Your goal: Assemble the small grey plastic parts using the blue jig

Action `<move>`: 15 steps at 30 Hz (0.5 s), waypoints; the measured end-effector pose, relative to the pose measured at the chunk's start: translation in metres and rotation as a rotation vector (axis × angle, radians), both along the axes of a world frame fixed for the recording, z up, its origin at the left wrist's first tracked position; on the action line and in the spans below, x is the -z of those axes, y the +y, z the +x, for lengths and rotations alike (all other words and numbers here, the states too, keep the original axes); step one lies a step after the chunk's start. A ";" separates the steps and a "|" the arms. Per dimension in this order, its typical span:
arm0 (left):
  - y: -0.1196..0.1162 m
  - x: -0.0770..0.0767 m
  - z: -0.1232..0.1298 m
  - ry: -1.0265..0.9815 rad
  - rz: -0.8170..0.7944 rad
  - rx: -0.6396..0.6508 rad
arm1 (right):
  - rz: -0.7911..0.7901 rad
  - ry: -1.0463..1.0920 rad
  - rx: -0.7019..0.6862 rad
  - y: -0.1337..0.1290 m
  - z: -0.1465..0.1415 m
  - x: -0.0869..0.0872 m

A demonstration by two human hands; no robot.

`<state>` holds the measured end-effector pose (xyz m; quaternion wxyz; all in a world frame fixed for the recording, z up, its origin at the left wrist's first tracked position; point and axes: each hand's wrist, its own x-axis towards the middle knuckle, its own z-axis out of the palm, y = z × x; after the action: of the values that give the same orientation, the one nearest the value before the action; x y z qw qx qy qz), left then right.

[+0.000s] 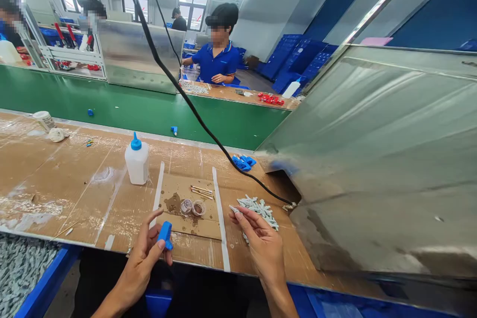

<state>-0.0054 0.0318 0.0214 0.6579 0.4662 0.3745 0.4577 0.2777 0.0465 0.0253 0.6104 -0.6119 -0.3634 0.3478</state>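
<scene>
One blue part (165,234) clamped in left fingers (153,254), pale piece (234,209) pinched by right fingers (244,222), open cardboard (197,251) between, bench edge (186,265) below.

My left hand (147,253) curls around the blue part (165,235), so I can't see the side against my palm. In my right hand (263,248), my fingertips cover the near end of the pale piece (234,209), and the hand hides some of the pale pile (261,207). What's in the two small cups (192,207) I can't make out (they're tiny from up here). The black cable (194,109) crosses over the blue pieces (244,162), leaves past the far edge of my view, and ends where I can't tell. The left edge cuts off the bin (35,288) and a far-left person (11,30); the right edge cuts the metal panel (387,159). Heads across the way are blurred.
</scene>
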 end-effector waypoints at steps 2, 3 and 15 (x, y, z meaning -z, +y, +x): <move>0.000 0.002 -0.002 0.018 0.017 0.018 | -0.006 0.039 0.034 -0.001 -0.001 0.002; 0.000 0.003 -0.003 0.025 0.019 0.016 | -0.005 0.059 0.054 -0.002 -0.001 0.004; 0.005 0.014 -0.003 -0.182 -0.061 0.033 | 0.230 -0.513 -0.155 0.010 -0.049 -0.020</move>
<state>-0.0083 0.0364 0.0074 0.7107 0.4083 0.3193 0.4757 0.2284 0.0566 0.0454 0.5357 -0.5770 -0.5884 0.1838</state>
